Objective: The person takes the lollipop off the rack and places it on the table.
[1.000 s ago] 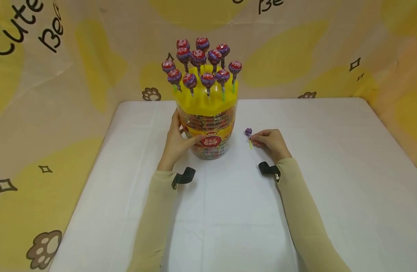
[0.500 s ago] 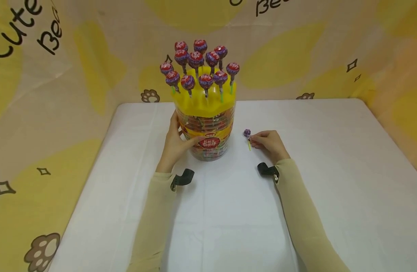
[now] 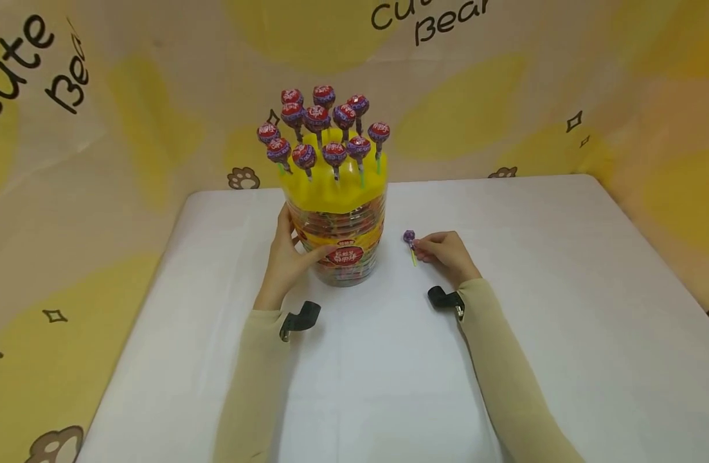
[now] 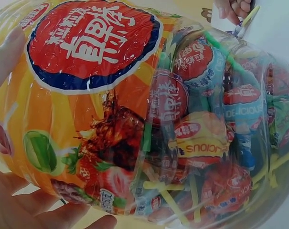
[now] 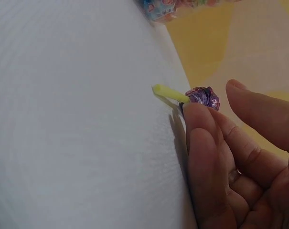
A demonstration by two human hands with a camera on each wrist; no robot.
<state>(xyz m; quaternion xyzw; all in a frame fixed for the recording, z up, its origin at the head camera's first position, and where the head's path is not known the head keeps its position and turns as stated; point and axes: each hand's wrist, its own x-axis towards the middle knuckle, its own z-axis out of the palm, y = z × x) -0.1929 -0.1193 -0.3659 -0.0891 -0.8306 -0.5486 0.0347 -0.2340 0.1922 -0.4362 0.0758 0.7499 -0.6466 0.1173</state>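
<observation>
Left hand (image 3: 286, 262): engaged, grasping the clear ribbed plastic jar with an orange-and-red label (image 3: 345, 226), thumb across the front. Jar upright. Its glossy yellow plastic top (image 3: 335, 200) bears red-and-purple wrapped ball lollipops (image 3: 334, 155), sticks set in it.

Right of the jar and apart from it: a small purple-wrapped ball lollipop with a yellow-green stick (image 3: 409, 237), at the white-covered table (image 3: 383, 386). It lies immediately left of the right hand (image 3: 448, 255), the nearer of the two. Long axis runs roughly away from the person, ball at the far end, stick end near. Right fingertips are at its neck; thumb stands apart. Whether it is firmly held cannot be told.

Count: hands, two; jar, one; lollipops visible on the top, twelve; loose lollipop, one.
</observation>
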